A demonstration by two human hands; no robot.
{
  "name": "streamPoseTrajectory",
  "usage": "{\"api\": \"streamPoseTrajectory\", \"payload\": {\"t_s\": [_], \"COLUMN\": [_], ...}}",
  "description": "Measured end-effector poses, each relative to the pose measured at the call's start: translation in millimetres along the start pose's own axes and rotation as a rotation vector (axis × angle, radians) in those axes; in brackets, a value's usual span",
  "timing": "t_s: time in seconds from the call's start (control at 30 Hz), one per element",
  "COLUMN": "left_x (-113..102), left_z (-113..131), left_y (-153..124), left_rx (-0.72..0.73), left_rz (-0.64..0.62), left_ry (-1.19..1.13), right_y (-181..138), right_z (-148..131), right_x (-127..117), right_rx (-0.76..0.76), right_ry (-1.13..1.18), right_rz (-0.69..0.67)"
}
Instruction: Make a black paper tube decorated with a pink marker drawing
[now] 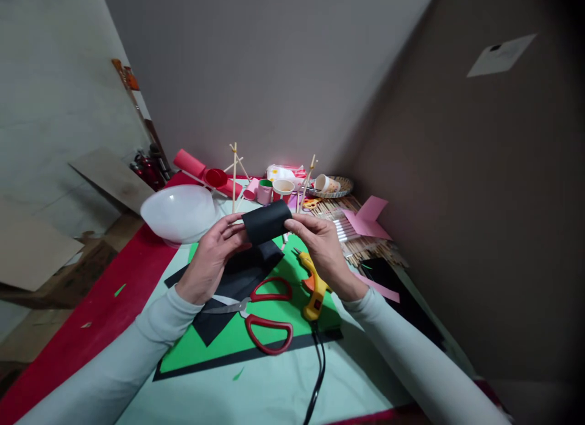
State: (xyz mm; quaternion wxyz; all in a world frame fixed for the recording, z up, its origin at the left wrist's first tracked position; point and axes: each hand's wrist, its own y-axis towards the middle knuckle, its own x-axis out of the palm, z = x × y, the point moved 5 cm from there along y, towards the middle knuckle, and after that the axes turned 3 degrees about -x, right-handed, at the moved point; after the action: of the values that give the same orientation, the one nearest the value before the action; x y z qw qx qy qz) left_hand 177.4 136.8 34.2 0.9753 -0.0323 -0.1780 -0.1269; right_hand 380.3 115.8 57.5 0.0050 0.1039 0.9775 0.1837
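Between my two hands, above the table, is a black paper tube (pixel 267 222) lying on its side. My left hand (pixel 212 251) grips its left end, some fingers hidden behind it. At its right end my right hand (pixel 320 239) pinches the edge with the thumb in front. Below lie red-handled scissors (pixel 260 306), blades spread, on black paper pieces (pixel 228 285) and a green sheet (pixel 183 352). A yellow glue gun (pixel 315 288) rests on the green sheet under my right hand, its cord running toward me.
A white plastic bowl (pixel 178 211) stands left. Behind are red paper tubes (pixel 189 163), stick frames (pixel 234 175), a paper cup (pixel 283 189) and a basket (pixel 345 187). Right lie wooden sticks (pixel 375 248), pink paper (pixel 368 217) and black sheets (pixel 397 291). Walls close in behind and right.
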Motion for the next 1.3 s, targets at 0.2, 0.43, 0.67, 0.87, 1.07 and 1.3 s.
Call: {"api": "streamPoseTrajectory", "payload": {"t_s": [0.2,0.43,0.67,0.87,1.07,1.3], "left_x": [17.2,36.4,44.5,36.7,29.1,27.8], "left_z": [-2.5,-9.3,-12.5,-19.1,-18.5,-18.2], "left_y": [18.7,32.4,38.1,50.0,57.5,61.2], "left_rx": [0.026,-0.046,-0.147,-0.207,-0.188,-0.137], "left_rz": [0.028,-0.070,-0.113,-0.064,-0.015,-0.063], "left_ry": [0.044,0.031,-0.003,0.029,0.026,0.084], "right_y": [9.4,14.0,12.5,6.7,7.4,9.9], "right_z": [18.2,26.9,26.0,21.4,17.5,25.9], "right_x": [-14.5,-19.7,-19.4,-15.7,-17.8,-21.4], "right_rx": [-0.003,-0.056,-0.130,-0.228,-0.290,-0.233], "right_ry": [0.048,0.003,-0.099,-0.281,-0.396,-0.448], "right_rz": [0.025,0.006,-0.020,-0.080,-0.114,-0.104]}}
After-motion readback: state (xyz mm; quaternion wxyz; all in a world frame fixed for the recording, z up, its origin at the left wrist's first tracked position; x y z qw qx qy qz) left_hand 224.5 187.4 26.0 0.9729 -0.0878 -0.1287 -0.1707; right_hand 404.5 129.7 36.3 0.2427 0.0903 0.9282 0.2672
